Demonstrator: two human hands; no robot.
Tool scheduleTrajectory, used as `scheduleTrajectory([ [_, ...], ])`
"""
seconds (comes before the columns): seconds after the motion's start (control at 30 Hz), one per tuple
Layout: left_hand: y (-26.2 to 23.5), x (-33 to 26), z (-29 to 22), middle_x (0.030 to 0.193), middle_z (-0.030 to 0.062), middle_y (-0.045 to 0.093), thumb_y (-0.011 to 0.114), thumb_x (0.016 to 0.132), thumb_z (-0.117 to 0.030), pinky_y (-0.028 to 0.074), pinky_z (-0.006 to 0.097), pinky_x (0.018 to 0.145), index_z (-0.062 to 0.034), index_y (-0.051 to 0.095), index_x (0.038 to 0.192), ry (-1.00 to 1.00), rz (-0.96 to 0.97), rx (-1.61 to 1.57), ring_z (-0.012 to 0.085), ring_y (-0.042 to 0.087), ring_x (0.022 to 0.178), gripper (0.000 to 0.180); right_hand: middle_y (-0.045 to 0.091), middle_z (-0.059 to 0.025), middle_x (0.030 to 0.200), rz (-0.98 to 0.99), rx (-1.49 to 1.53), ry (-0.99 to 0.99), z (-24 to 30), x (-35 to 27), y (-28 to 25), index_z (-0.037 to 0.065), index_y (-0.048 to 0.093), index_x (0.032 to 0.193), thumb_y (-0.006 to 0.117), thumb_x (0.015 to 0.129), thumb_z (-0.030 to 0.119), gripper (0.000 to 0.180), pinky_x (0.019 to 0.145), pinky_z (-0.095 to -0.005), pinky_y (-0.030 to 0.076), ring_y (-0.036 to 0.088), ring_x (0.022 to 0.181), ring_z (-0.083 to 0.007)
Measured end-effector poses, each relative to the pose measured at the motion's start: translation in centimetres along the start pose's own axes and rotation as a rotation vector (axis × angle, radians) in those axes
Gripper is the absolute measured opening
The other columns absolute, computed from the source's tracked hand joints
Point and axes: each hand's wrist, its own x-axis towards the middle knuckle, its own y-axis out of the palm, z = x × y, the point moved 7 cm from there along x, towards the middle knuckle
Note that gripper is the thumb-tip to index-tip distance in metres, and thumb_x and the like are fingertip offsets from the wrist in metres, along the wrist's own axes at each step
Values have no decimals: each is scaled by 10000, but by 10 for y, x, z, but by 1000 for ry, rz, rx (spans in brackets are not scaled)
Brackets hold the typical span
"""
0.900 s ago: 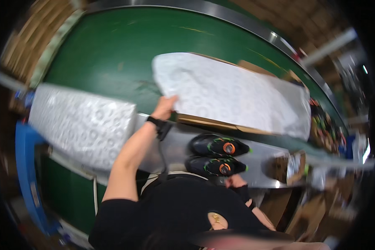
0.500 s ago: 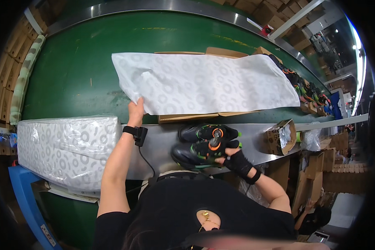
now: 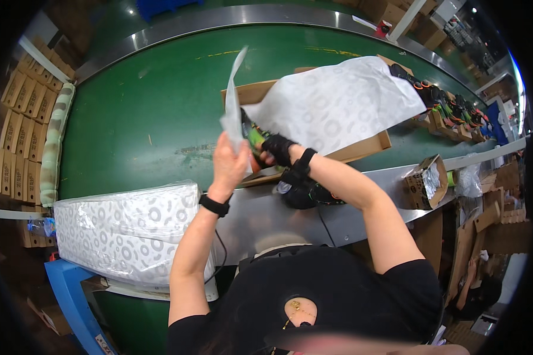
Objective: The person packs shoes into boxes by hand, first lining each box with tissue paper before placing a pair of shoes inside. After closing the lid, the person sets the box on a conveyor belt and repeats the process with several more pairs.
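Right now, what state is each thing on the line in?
Shoebox: open, lined with tissue.
Tissue sheet: spread over the box, left edge lifted upright.
Left hand: gripping the lifted tissue edge.
Right hand: in a black glove, pressing a shoe into the box.
Second shoe: lying on the steel ledge.
Tissue stack: wrapped.

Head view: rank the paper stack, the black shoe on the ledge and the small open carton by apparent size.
1. Paper stack, by far the largest.
2. and 3. Black shoe and small open carton look alike; the right forearm hides part of the shoe, so no ranking.
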Motion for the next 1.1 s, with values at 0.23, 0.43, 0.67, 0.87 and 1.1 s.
scheduleTrajectory([
  [0.23, 57, 32, 77, 791, 264, 577, 209, 844, -563, 426, 378, 719, 17, 574, 919, -450, 565, -49, 370, 562, 765, 689, 574, -78, 640, -246, -134, -399, 58, -45, -32, 55, 504, 946, 557, 740, 129, 225, 366, -229, 370, 497, 431, -141],
  [0.43, 109, 24, 65, 1173, 159, 462, 551, 726, -401, 259, 585, 889, -133, 648, 876, 391, 497, 675, 305, 396, 1102, 323, 588, -92, 799, -476, 403, -429, 40, -120, -196, 58, 477, 924, 480, 805, 126, 138, 409, -196, 328, 412, 449, -90],
  [0.67, 112, 18, 63, 1143, 145, 448, 600, 690, -389, 185, 652, 865, -110, 584, 1003, 213, 546, 669, 310, 338, 1146, 419, 592, -103, 859, -595, -567, -269, -10, -236, -144, 48, 518, 982, 588, 767, 205, 276, 520, -225, 426, 525, 619, -95],
  [0.87, 105, -49, -35, 1092, 203, 457, 656, 664, -363, 355, 364, 875, 8, 520, 974, 195, 594, -6, 356, 438, 1029, 503, 588, -146, 893, -556, -1107, -844, -50, -221, -95, 37, 554, 987, 656, 649, 149, 371, 813, -329, 419, 563, 854, -287],
  [1.1, 90, -115, -72, 1189, 226, 351, 734, 556, -373, 312, 419, 894, 50, 320, 1188, 352, 495, 436, 363, 356, 1112, 865, 548, -205, 643, -191, -1239, -511, -20, -204, -39, -18, 510, 677, 641, 682, 272, 318, 599, -372, 442, 571, 652, -325],
])
